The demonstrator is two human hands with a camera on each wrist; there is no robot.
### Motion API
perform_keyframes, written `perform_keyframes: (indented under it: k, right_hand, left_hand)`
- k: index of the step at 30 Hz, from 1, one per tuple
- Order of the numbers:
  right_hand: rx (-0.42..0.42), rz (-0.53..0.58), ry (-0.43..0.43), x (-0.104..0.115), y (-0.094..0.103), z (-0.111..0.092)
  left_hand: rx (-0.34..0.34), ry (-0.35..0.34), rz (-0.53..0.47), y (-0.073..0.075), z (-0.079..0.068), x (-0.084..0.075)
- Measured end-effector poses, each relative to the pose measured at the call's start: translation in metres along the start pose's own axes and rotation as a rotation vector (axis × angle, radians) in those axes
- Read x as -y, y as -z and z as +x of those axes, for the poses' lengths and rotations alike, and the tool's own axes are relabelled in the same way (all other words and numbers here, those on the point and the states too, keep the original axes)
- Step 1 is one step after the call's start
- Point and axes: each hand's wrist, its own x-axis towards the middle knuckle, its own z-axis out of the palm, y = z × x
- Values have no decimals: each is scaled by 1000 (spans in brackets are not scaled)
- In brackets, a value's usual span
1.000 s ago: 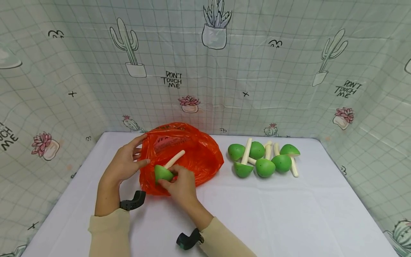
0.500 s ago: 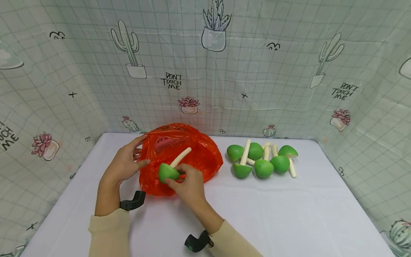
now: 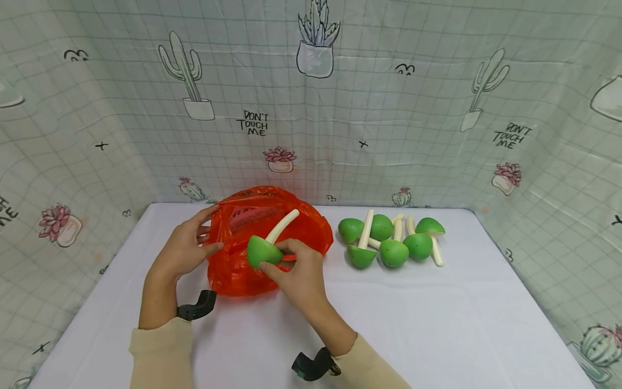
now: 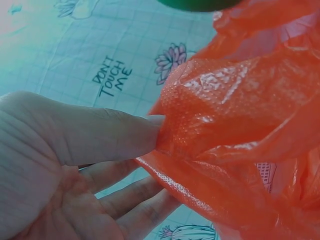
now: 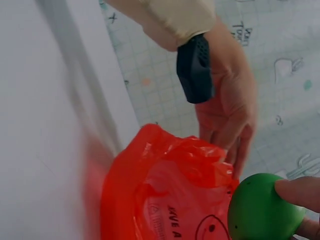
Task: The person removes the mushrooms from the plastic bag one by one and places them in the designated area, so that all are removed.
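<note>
In the head view my right hand (image 3: 305,274) pinches the cap of a mushroom (image 3: 263,252) between thumb and fingers. Its green half-round cap points down and its pale stem slants up to the right. It is in front of the open mouth of a red plastic bag (image 3: 243,281). My left hand (image 3: 182,248) holds the bag's left edge, thumb on the near side and fingers behind. Up close in the left wrist view, the thumb (image 4: 120,131) presses on the bag film. The green cap (image 5: 262,210) appears beside the bag in the right wrist view.
Several more green-capped mushrooms (image 3: 393,253) lie in a cluster right of the bag, near the back edge of the white table (image 3: 427,324). A printed grid cloth (image 3: 369,97) hangs behind and at both sides. Each wrist wears a black camera (image 3: 313,364).
My right hand has moved right and slightly up with the mushroom, away from the bag's left edge. My left hand stays at the bag. The whole head view has shifted slightly.
</note>
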Motion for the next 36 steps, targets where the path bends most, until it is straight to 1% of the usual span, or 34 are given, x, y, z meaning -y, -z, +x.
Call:
perform_keyframes:
  k: [9,15,18,22,28,33,36]
  right_hand:
    - [-12,17,12,3,18,-2]
    - [-48,28,18,2,32,-3]
    - [-66,13,20,1,41,-3]
    - [-94,-20,22,-2,54,-4]
    - [-119,-4,15,-10,69,-6]
    - [-138,-30,15,-15,81,-8]
    - [-147,-39,-4,-20,89,-9]
  left_hand:
    - [7,11,21,-1,-1,1]
    - [7,9,29,-1,-1,-1]
    - [10,9,30,-2,0,-2]
    - [12,12,30,-3,1,-4]
    - [13,8,22,-3,1,-4]
    - [6,-6,33,-3,1,-3]
    - [5,-8,31,-3,1,-2]
